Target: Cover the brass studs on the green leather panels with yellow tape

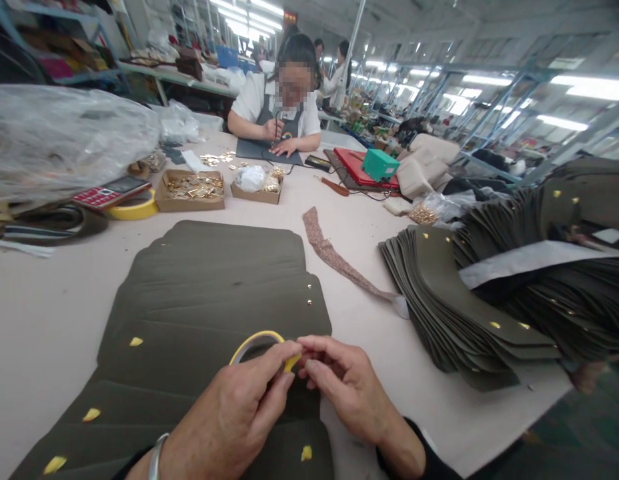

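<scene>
My left hand (pixel 244 407) is closed round a roll of yellow tape (pixel 258 339), with the tape's loose end at its thumb and forefinger. Close beside it on the right, my right hand (pixel 342 380) has its fingers curled at the tape end; whatever sits between its fingertips is too small to make out. Both hands are over dark olive panels (pixel 214 280) spread on the table. Small yellow tape pieces (pixel 136 341) stick to the panels, and two shiny metal studs (pixel 309 302) show near the right edge.
Stacked dark panels (pixel 454 300) lie at the right, a brown strip (pixel 334 257) beside them. Boxes of gold metal parts (pixel 189 190) and another yellow tape roll (pixel 134 207) stand beyond. A person (pixel 279 107) works across the table (pixel 359 333).
</scene>
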`<control>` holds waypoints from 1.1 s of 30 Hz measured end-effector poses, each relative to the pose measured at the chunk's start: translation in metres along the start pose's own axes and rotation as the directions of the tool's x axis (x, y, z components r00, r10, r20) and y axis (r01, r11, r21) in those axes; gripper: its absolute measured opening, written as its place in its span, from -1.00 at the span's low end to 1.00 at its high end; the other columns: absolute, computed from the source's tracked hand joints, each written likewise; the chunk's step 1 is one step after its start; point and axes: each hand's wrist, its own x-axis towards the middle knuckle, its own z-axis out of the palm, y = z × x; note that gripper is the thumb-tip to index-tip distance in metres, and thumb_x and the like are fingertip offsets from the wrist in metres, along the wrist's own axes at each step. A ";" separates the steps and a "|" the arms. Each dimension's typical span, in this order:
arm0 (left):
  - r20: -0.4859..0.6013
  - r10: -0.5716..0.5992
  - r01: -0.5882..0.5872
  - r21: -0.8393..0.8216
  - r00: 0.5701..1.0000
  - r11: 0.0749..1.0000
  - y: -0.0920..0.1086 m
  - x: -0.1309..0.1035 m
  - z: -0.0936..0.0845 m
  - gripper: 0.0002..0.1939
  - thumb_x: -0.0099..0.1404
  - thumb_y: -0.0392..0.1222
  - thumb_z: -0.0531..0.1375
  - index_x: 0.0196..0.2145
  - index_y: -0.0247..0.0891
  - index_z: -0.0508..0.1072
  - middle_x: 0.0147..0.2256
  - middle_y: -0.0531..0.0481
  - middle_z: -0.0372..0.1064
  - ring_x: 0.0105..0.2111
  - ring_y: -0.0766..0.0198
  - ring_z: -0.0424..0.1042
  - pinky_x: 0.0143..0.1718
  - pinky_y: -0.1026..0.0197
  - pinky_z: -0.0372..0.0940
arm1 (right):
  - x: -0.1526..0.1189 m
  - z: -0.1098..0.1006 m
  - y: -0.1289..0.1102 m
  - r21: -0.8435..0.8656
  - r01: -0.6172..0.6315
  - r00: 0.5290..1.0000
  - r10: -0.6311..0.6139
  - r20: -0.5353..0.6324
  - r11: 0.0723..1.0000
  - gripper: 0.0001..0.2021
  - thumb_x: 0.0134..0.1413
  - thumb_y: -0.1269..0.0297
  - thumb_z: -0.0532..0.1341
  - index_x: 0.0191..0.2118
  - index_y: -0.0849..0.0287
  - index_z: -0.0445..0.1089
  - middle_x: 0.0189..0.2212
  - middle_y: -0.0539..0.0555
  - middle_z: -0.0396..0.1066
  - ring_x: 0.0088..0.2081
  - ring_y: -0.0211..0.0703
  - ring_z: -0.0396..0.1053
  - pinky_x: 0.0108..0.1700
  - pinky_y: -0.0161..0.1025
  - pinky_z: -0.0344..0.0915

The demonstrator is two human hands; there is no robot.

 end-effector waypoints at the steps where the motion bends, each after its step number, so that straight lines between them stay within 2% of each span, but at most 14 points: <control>1: 0.005 0.001 -0.001 0.020 1.000 1.000 0.000 -0.001 0.002 -0.64 0.41 -0.25 -0.05 0.12 -0.08 0.27 -0.15 0.03 0.49 -0.21 0.35 0.51 -0.16 0.38 0.37 | 0.000 0.000 0.001 0.021 0.003 1.000 -0.003 0.010 1.000 -0.73 0.21 0.28 0.16 0.01 0.16 0.42 -0.27 0.09 0.49 -0.29 -0.19 0.46 -0.28 -0.31 0.42; 5: 0.043 0.006 -0.010 0.084 0.999 0.996 -0.001 -0.004 0.005 -0.43 0.40 -0.30 -0.09 0.32 -0.10 -0.10 -0.24 0.06 0.51 -0.29 0.37 0.52 -0.27 0.40 0.40 | -0.001 -0.001 0.004 0.068 -0.010 0.999 0.008 0.040 0.998 -0.70 0.21 0.33 0.14 0.05 0.17 0.38 -0.25 0.10 0.49 -0.29 -0.19 0.48 -0.27 -0.29 0.43; 7: 0.049 0.013 -0.018 0.106 0.999 0.994 -0.001 -0.006 0.006 -0.40 0.39 -0.32 -0.10 0.33 -0.13 -0.18 -0.27 0.08 0.51 -0.30 0.38 0.52 -0.32 0.42 0.40 | -0.002 -0.001 0.003 0.065 -0.020 0.999 0.017 0.039 0.998 -0.71 0.21 0.36 0.13 0.02 0.18 0.40 -0.25 0.10 0.50 -0.29 -0.19 0.48 -0.27 -0.29 0.42; 9: 0.045 0.030 -0.036 0.128 0.999 0.991 -0.001 -0.008 0.005 -0.43 0.40 -0.31 -0.10 0.31 -0.12 -0.14 -0.18 0.04 0.50 -0.23 0.37 0.52 -0.24 0.40 0.41 | -0.004 -0.001 0.001 -0.008 0.000 0.999 0.000 0.035 1.000 -0.75 0.19 0.41 0.13 -0.05 0.17 0.45 -0.27 0.08 0.50 -0.29 -0.20 0.48 -0.25 -0.29 0.40; 12: 0.024 0.078 -0.081 0.181 0.997 0.980 -0.001 -0.010 0.004 -0.49 0.38 -0.33 -0.07 0.26 -0.14 -0.01 0.00 -0.04 0.44 -0.07 0.31 0.48 -0.10 0.35 0.40 | -0.006 0.000 -0.005 -0.202 0.100 0.995 -0.097 0.029 0.974 -0.80 0.11 0.47 0.18 -0.17 0.17 0.49 -0.33 0.05 0.50 -0.31 -0.21 0.45 -0.22 -0.30 0.35; 15: -0.020 0.125 -0.116 0.241 0.992 0.964 -0.001 -0.012 0.005 -0.54 0.37 -0.34 -0.06 0.21 -0.18 0.08 -0.04 -0.06 0.47 -0.06 0.27 0.49 -0.06 0.32 0.40 | -0.008 0.002 -0.007 -0.344 0.192 0.980 -0.200 0.012 0.919 -0.84 0.05 0.49 0.22 -0.23 0.20 0.49 -0.39 0.04 0.48 -0.35 -0.22 0.42 -0.24 -0.31 0.32; 20: -0.074 0.240 -0.205 0.317 0.968 0.926 -0.003 -0.018 0.008 -0.56 0.35 -0.37 -0.05 0.18 -0.22 0.12 -0.01 -0.04 0.46 -0.06 0.32 0.49 0.00 0.38 0.35 | -0.008 0.007 -0.003 -0.463 0.298 0.946 -0.322 0.027 0.835 -0.84 0.07 0.51 0.17 -0.29 0.20 0.47 -0.46 0.03 0.45 -0.43 -0.25 0.38 -0.33 -0.34 0.27; 23: -0.101 0.276 -0.224 0.358 0.956 0.906 -0.005 -0.020 0.010 -0.58 0.38 -0.30 -0.03 0.18 -0.25 0.12 -0.01 -0.03 0.47 -0.08 0.33 0.49 -0.05 0.41 0.37 | -0.008 0.009 -0.002 -0.507 0.354 0.921 -0.388 0.042 0.786 -0.87 0.05 0.50 0.16 -0.34 0.20 0.44 -0.51 0.02 0.41 -0.47 -0.26 0.34 -0.39 -0.34 0.23; 26: -0.108 0.292 -0.222 0.422 0.950 0.879 -0.005 -0.019 0.012 -0.65 0.42 -0.24 -0.04 0.14 -0.23 0.18 -0.08 -0.01 0.50 -0.19 0.30 0.54 -0.21 0.36 0.43 | -0.008 0.012 0.000 -0.556 0.403 0.888 -0.458 0.044 0.727 -0.87 0.01 0.52 0.14 -0.39 0.19 0.40 -0.53 0.02 0.40 -0.49 -0.24 0.34 -0.41 -0.33 0.21; 30: -0.079 0.243 -0.184 0.442 0.967 0.878 -0.002 -0.015 0.012 -0.76 0.42 -0.28 -0.09 -0.08 -0.18 0.33 -0.30 0.05 0.51 -0.43 0.30 0.52 -0.44 0.30 0.38 | -0.010 0.016 0.004 -0.661 0.428 0.831 -0.556 0.019 0.616 -0.86 -0.02 0.54 0.12 -0.43 0.20 0.37 -0.55 0.04 0.39 -0.50 -0.21 0.34 -0.41 -0.30 0.20; 32: -0.068 0.198 -0.149 0.433 0.978 0.889 0.000 -0.012 0.012 -0.78 0.41 -0.30 -0.08 -0.23 -0.16 0.35 -0.41 0.09 0.45 -0.52 0.31 0.47 -0.51 0.28 0.31 | -0.011 0.017 0.004 -0.688 0.407 0.818 -0.575 -0.018 0.601 -0.87 -0.03 0.54 0.12 -0.45 0.21 0.37 -0.56 0.04 0.39 -0.49 -0.20 0.35 -0.41 -0.29 0.20; 33: -0.068 0.190 -0.142 0.439 0.979 0.887 0.002 -0.010 0.012 -0.78 0.40 -0.32 -0.07 -0.29 -0.15 0.34 -0.45 0.10 0.42 -0.55 0.30 0.45 -0.55 0.26 0.26 | -0.011 0.017 0.002 -0.681 0.386 0.823 -0.566 -0.051 0.622 -0.87 -0.03 0.53 0.13 -0.46 0.21 0.38 -0.57 0.03 0.39 -0.50 -0.21 0.35 -0.42 -0.29 0.20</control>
